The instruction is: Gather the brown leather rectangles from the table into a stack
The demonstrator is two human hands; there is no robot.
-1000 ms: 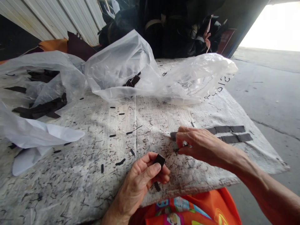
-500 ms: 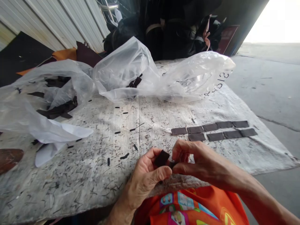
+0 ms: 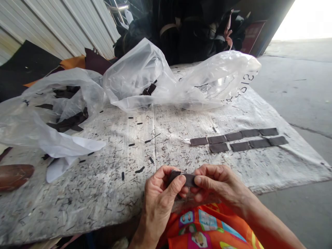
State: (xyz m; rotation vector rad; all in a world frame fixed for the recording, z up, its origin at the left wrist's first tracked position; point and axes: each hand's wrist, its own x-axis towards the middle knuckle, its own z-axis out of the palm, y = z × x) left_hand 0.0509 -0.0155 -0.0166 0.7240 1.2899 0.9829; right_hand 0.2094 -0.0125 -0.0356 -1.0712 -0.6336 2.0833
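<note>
"Pinching a dark strip (image 3: 190, 180) over the near edge of the surface (image 3: 168, 119): both hands?"

"Both. The left hand (image 3: 162, 195) has thumb and fingers closed on one end, and the right hand (image 3: 218, 181) nips the other, probably to keep it level between them. Whether it is one piece or several, I cannot tell."

"And the dark rectangular patches (image 3: 240, 146)?"

"Two rows toward the right corner, five behind and four in front, likely set apart like that so each lies flat, away from the elbows."

"Anything in the way?"

"Translucent plastic bags (image 3: 137, 69) crowd the far edge, their film half veiling more strips (image 3: 68, 122) inside. Black scraps (image 3: 140, 169) and thread bits litter the surface between the bags and the hands."
</note>
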